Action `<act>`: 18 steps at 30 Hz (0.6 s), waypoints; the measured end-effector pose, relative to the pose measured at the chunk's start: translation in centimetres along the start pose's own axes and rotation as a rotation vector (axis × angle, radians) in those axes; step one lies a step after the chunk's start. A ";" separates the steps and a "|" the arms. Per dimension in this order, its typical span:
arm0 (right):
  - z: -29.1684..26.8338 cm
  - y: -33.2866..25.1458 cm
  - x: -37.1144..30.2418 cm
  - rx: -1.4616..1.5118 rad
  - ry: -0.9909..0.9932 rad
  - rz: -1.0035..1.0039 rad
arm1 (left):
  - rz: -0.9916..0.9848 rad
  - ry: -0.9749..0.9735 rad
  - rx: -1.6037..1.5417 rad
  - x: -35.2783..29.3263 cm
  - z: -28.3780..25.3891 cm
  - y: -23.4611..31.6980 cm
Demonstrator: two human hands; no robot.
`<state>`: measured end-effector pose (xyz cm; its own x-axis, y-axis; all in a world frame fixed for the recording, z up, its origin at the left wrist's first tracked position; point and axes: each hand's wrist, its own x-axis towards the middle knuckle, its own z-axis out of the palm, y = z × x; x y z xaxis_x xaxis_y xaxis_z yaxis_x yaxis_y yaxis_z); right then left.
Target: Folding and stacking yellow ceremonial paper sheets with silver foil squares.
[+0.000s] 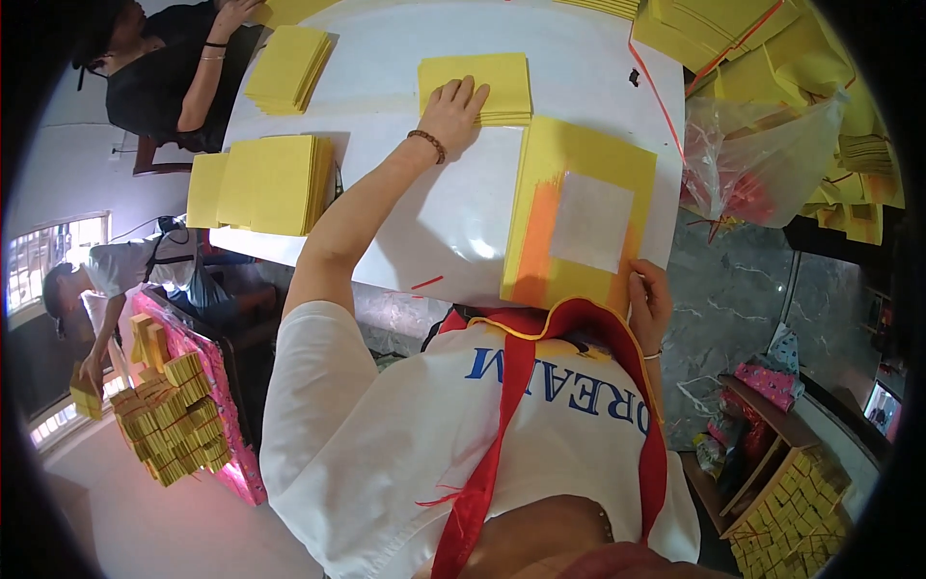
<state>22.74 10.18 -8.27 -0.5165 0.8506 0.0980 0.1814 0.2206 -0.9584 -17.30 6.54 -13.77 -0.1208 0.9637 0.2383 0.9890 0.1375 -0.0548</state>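
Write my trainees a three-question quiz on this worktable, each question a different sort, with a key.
1. True or false: the person's left hand rests on the small rectangular yellow paper stack.

2. What colour is the streaky band on the large rectangular yellow paper stack?
A) blue
B) green
C) orange

3. Fill in the blank: the person's ____ hand is at the large stack's lower-right corner.

Key: 1. true; 2. C; 3. right (the right hand).

Grey marbled floor (719, 280) beside a glossy white worktop (386, 106)
Bright, rectangular barred window (58, 251) in a pale wall (82, 169).
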 end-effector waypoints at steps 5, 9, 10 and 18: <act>-0.1 -0.4 0.2 -0.003 -0.012 -0.002 | -0.028 0.022 0.022 -0.8 0.7 0.6; -1.2 0.0 0.7 -0.109 -0.084 -0.048 | -0.047 -0.075 -0.043 -0.3 -0.3 0.4; -1.3 0.0 0.8 -0.166 -0.099 -0.094 | -0.044 -0.076 -0.043 -0.1 -0.8 0.2; -1.1 0.2 1.0 -0.235 -0.079 -0.198 | -0.030 0.035 -0.067 0.2 -3.7 0.1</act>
<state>23.18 11.59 -8.04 -0.6226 0.7426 0.2470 0.2547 0.4907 -0.8333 -16.88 5.88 -10.20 -0.1486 0.9506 0.2725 0.9886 0.1495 0.0175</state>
